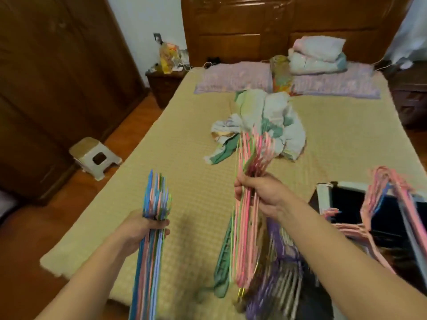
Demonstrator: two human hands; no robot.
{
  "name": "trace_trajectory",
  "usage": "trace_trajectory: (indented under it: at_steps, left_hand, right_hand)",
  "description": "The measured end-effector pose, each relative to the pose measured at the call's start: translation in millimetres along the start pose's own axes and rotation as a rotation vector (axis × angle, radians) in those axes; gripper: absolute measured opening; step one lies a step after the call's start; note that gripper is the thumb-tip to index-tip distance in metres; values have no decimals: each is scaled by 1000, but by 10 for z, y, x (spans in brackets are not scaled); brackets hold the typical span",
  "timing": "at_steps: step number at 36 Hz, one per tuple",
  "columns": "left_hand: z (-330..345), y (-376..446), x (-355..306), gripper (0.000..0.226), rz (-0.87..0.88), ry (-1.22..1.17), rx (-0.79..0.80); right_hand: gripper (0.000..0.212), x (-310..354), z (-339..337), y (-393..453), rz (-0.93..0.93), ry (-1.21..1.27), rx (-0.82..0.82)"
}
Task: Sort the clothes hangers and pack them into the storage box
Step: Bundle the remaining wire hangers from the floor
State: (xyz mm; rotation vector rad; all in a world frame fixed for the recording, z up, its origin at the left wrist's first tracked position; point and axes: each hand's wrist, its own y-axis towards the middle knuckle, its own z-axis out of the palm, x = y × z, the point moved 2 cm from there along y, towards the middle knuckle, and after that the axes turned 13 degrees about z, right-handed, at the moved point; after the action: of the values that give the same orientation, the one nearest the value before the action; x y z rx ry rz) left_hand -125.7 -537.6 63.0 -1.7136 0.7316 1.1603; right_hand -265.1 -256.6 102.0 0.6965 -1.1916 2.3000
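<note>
**Two fistfuls of hangers over the bed**

The left hand [141, 227] has its fingers [161, 229] curled round a tight bundle of blue hangers [151, 250], mostly blue with some pink and green among them, held upright above the near edge of the bed [184, 139]. The right hand [258, 195] has its fingers wrapped round a second bundle, the pink hangers [247, 227], pink with thin green and yellow ones mixed in; the tops fan out above the fist and the rest hangs down below it.

Under the right forearm lies a loose pile [277, 269] of purple, green and pale hangers on the bed's near corner. To the right stands the box [323, 197], white-rimmed and dark inside, with more pink hangers [383, 188] draped over its rim and some lying across its opening.

Further up the bed, a crumpled sheet [265, 121] sits in the middle, pillows [233, 77] lie along the headboard [277, 26], and folded bedding [316, 54] rests on top of them. On the floor to the left stands a small stool [94, 158] beside a dark wardrobe [46, 77].
</note>
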Motion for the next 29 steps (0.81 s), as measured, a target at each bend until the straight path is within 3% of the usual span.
trace_trajectory:
  at_steps: [6, 10, 15, 20, 26, 29]
  left_hand:
    - [-806, 849, 734, 17, -47, 295, 20]
    - [-1111, 1388, 1243, 24, -40, 592, 87]
    - [-1156, 1952, 1743, 33, -8, 889, 221]
    - [-807, 2427, 2144, 20, 156, 1232, 305]
    - [-727, 2868, 2862, 26, 204, 1586, 514]
    - [-867, 2959, 3072, 28, 230, 1595, 507]
  right_hand:
    - [14, -1310, 223, 1341, 203, 30, -175]
    - [17, -1866, 379, 1960, 271, 38, -172]
    - [9, -2175, 312, 2388, 300, -39, -169]
    - [30, -2251, 124, 2651, 283, -72, -164]
    - [35, -2500, -292, 3139, 233, 186, 8]
    - [34, -2813, -507, 3479, 312, 276, -136]
